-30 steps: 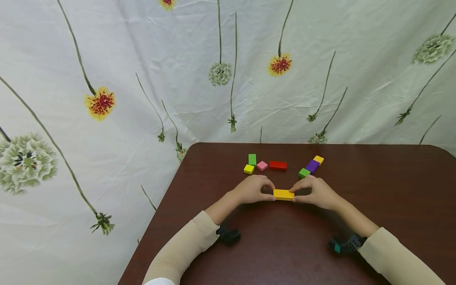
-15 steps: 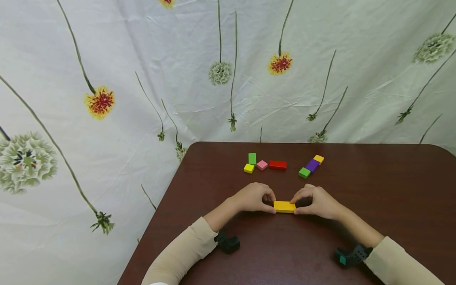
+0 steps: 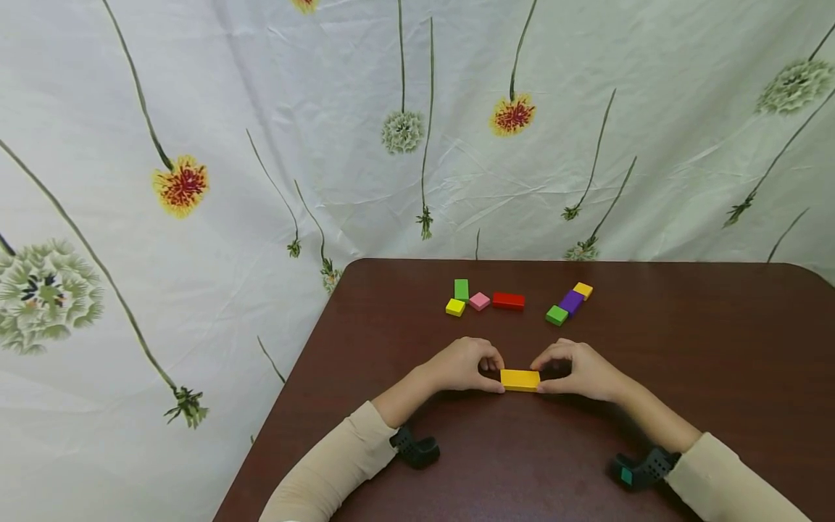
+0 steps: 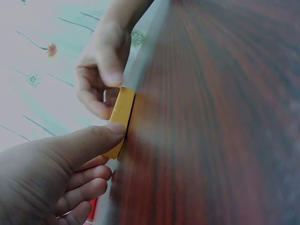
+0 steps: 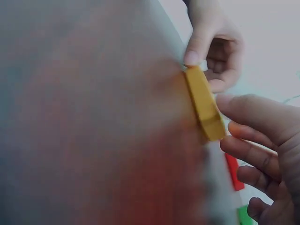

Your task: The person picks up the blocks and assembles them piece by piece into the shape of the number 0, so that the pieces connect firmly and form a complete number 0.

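Note:
An orange-yellow rectangular block (image 3: 520,380) lies lengthwise between my two hands on the dark brown table. At its left end my left hand (image 3: 459,364) pinches it; in the left wrist view the thumb (image 4: 115,129) presses on the block's side. My right hand (image 3: 583,371) holds the opposite end between thumb and index finger. The right wrist view has the right thumb tip (image 5: 226,101) right at the block's edge and the index fingertip by its end face. The other fingers of both hands are loosely bent.
Behind the left hand lie a green block (image 3: 461,289), a yellow block (image 3: 455,307), a pink block (image 3: 479,301) and a red block (image 3: 508,301). Farther right, green (image 3: 557,315), purple (image 3: 571,303) and orange-yellow (image 3: 583,291) blocks form a slanting row. A flowered cloth (image 3: 365,145) hangs behind the table.
Both hands have drawn the orange-yellow block nearer to the body, away from the other blocks, mostly in the first half second. The right index finger has lifted slightly. The other blocks stay put.

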Action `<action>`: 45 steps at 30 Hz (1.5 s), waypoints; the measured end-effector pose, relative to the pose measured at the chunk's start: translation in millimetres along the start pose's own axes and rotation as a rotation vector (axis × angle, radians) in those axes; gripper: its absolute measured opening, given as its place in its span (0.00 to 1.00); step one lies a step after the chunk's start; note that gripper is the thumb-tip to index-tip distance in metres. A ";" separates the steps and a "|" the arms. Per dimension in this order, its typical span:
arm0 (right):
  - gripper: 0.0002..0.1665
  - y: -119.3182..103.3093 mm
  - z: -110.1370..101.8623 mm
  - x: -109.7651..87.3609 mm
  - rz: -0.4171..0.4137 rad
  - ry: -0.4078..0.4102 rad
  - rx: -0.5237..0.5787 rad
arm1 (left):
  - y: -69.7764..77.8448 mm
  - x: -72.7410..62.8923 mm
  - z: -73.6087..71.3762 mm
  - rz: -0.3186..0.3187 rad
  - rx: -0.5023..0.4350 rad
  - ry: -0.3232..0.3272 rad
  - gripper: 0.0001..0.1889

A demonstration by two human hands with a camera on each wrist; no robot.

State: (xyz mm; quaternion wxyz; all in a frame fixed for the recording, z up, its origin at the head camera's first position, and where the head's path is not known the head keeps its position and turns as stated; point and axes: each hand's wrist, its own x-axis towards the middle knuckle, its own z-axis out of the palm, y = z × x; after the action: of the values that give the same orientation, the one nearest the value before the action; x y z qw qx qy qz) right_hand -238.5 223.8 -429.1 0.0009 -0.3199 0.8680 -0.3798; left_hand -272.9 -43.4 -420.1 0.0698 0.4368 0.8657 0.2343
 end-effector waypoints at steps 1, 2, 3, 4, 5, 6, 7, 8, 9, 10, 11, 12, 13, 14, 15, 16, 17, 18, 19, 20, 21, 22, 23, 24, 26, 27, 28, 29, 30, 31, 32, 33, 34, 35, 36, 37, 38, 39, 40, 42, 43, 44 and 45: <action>0.16 0.4 -2.3 1.3 0.024 0.012 -0.005 | -0.5 -0.4 0.4 0.003 -0.001 0.005 0.14; 0.16 1.3 -5.0 3.1 0.053 0.031 -0.014 | -0.7 -0.9 0.6 0.007 -0.002 0.009 0.14; 0.16 2.3 -8.2 5.4 0.083 0.056 -0.029 | -0.6 -1.4 0.8 0.009 -0.004 0.012 0.14; 0.16 3.6 -11.7 7.9 0.117 0.083 -0.048 | -0.6 -1.9 1.0 0.010 -0.005 0.014 0.14; 0.17 4.9 -15.5 10.5 0.156 0.109 -0.067 | -0.5 -2.3 1.2 0.009 -0.006 0.014 0.14; 0.18 6.7 -19.3 13.1 0.194 0.137 -0.086 | -0.3 -2.8 1.3 0.010 -0.008 0.015 0.13; 0.19 8.9 -23.1 15.8 0.228 0.163 -0.101 | -0.2 -3.0 1.6 0.011 -0.008 0.014 0.13; 0.20 11.4 -26.6 18.2 0.260 0.186 -0.116 | 0.1 -3.2 1.9 0.009 -0.010 0.013 0.13; 0.21 13.9 -29.6 20.4 0.291 0.207 -0.127 | 0.2 -3.3 2.2 0.007 -0.011 0.012 0.13; 0.22 16.5 -32.1 22.3 0.321 0.226 -0.132 | 0.2 -3.4 2.5 0.006 -0.012 0.011 0.13; 0.23 19.1 -33.9 24.0 0.346 0.242 -0.135 | 0.2 -3.3 2.9 0.005 -0.012 0.011 0.13; 0.23 22.0 -35.0 25.6 0.369 0.258 -0.139 | 0.2 -3.2 3.2 0.004 -0.013 0.010 0.13; 0.23 24.6 -35.5 27.0 0.387 0.271 -0.141 | 0.1 -3.2 3.3 0.002 -0.012 0.010 0.13; 0.23 27.1 -35.4 28.2 0.402 0.283 -0.141 | 0.0 -3.1 3.6 0.000 -0.012 0.010 0.13; 0.23 29.0 -34.9 29.5 0.411 0.295 -0.143 | -0.3 -2.9 3.8 0.000 -0.010 0.011 0.13; 0.23 30.6 -34.1 30.6 0.418 0.305 -0.146 | -0.3 -2.9 3.8 -0.001 -0.010 0.011 0.13; 0.22 32.3 -33.0 31.7 0.422 0.313 -0.148 | -0.4 -2.9 3.9 -0.001 -0.009 0.010 0.13; 0.22 33.8 -31.7 32.9 0.423 0.323 -0.150 | -0.4 -2.8 3.9 -0.002 -0.009 0.011 0.13; 0.22 34.7 -30.5 33.9 0.421 0.331 -0.150 | -0.4 -2.8 3.8 -0.002 -0.008 0.011 0.13; 0.22 35.4 -29.3 35.0 0.418 0.338 -0.155 | -0.5 -2.7 3.8 -0.002 -0.008 0.011 0.13; 0.22 35.7 -28.2 36.0 0.415 0.346 -0.159 | -0.6 -2.7 3.8 -0.001 -0.007 0.011 0.13; 0.21 36.5 -27.1 36.9 0.413 0.351 -0.169 | -0.6 -2.7 3.7 0.000 -0.006 0.011 0.13; 0.21 37.0 -26.2 37.8 0.409 0.355 -0.179 | -0.6 -2.7 3.6 0.001 -0.005 0.012 0.13; 0.21 37.1 -25.4 38.6 0.405 0.356 -0.193 | -0.8 -2.7 3.6 0.001 -0.004 0.013 0.13; 0.21 37.0 -24.2 39.8 0.403 0.355 -0.221 | -0.9 -2.9 3.3 0.002 -0.002 0.016 0.13; 0.21 37.0 -23.7 40.4 0.403 0.354 -0.230 | -1.0 -2.9 3.3 0.002 -0.002 0.017 0.13; 0.21 36.9 -23.3 40.7 0.401 0.351 -0.240 | -1.0 -3.0 3.2 0.002 -0.002 0.018 0.13; 0.21 36.4 -22.9 40.8 0.400 0.348 -0.246 | -1.0 -3.1 3.0 0.002 -0.002 0.018 0.13; 0.21 35.7 -22.6 41.0 0.398 0.346 -0.250 | -0.9 -3.3 2.9 0.002 -0.003 0.018 0.13; 0.21 35.2 -22.4 41.1 0.398 0.346 -0.252 | -0.8 -3.3 2.7 0.002 -0.004 0.018 0.13; 0.20 34.6 -22.1 41.2 0.397 0.346 -0.254 | -0.7 -3.4 2.6 0.002 -0.005 0.017 0.13; 0.20 33.9 -21.9 41.3 0.395 0.347 -0.255 | -0.6 -3.5 2.5 0.002 -0.006 0.017 0.13; 0.20 33.3 -21.8 41.4 0.395 0.346 -0.255 | -0.5 -3.6 2.3 0.001 -0.006 0.016 0.13; 0.20 32.7 -21.7 41.5 0.394 0.346 -0.255 | -0.4 -3.7 2.1 0.002 -0.006 0.015 0.13; 0.20 32.3 -21.8 41.7 0.394 0.348 -0.254 | -0.3 -3.8 2.0 0.003 -0.006 0.015 0.13; 0.19 32.6 -21.9 41.9 0.396 0.348 -0.252 | -0.3 -3.7 2.0 0.003 -0.006 0.014 0.13; 0.19 32.2 -22.1 42.1 0.397 0.347 -0.248 | -0.3 -3.8 2.0 0.003 -0.006 0.014 0.13; 0.20 31.9 -22.4 42.1 0.400 0.344 -0.243 | -0.3 -3.8 2.1 0.003 -0.006 0.013 0.13; 0.20 31.7 -22.7 42.3 0.404 0.340 -0.236 | -0.4 -3.8 2.2 0.003 -0.007 0.013 0.13; 0.20 30.8 -23.8 42.7 0.415 0.326 -0.226 | -0.6 -3.7 2.4 0.002 -0.008 0.013 0.14; 0.21 30.5 -24.5 43.0 0.424 0.315 -0.220 | -1.0 -3.7 2.5 0.002 -0.009 0.012 0.14; 0.22 29.7 -25.2 43.3 0.434 0.302 -0.214 | -1.3 -3.7 2.6 0.003 -0.009 0.013 0.14; 0.22 29.0 -25.9 43.4 0.443 0.289 -0.209 | -1.4 -3.8 2.5 0.004 -0.010 0.013 0.14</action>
State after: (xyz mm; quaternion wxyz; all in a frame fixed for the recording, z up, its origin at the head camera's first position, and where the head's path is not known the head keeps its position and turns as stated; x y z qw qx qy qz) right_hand -295.5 231.4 -419.3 -0.0731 -0.0634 0.9423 -0.3203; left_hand -270.8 -46.2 -423.3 0.0659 0.4368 0.8640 0.2415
